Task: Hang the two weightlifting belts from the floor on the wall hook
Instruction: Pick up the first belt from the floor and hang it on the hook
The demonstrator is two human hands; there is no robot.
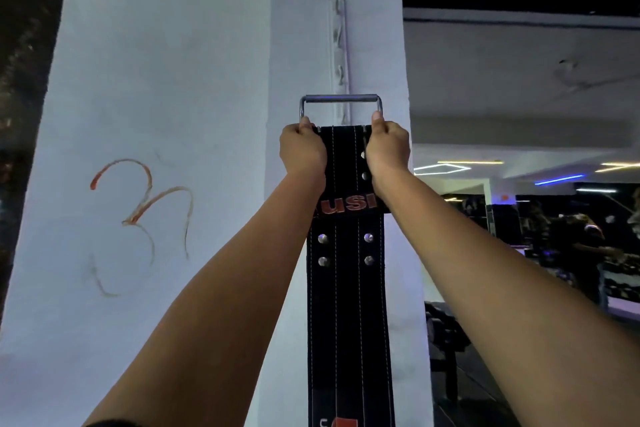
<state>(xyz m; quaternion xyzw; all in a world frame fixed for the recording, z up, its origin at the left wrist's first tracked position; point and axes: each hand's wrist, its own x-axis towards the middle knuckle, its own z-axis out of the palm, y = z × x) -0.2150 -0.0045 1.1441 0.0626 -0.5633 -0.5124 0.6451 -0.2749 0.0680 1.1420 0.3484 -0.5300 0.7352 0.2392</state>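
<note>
At centre frame my left hand (302,149) and right hand (387,149) each clench the top of the black stitched leather belt (346,270), its steel buckle loop (341,99) against the white hook rail (340,55). The loop could miss a prong and drop. Red letters read "USI".

Two bare forearms run up from the bottom corners of the frame toward the middle, with no watch, band or ring showing on either. The left hand (303,149) and right hand (388,149) are uncovered too. At the lower left edge, there's a sliver of dark sleeve (112,423), just peeking in.
</note>
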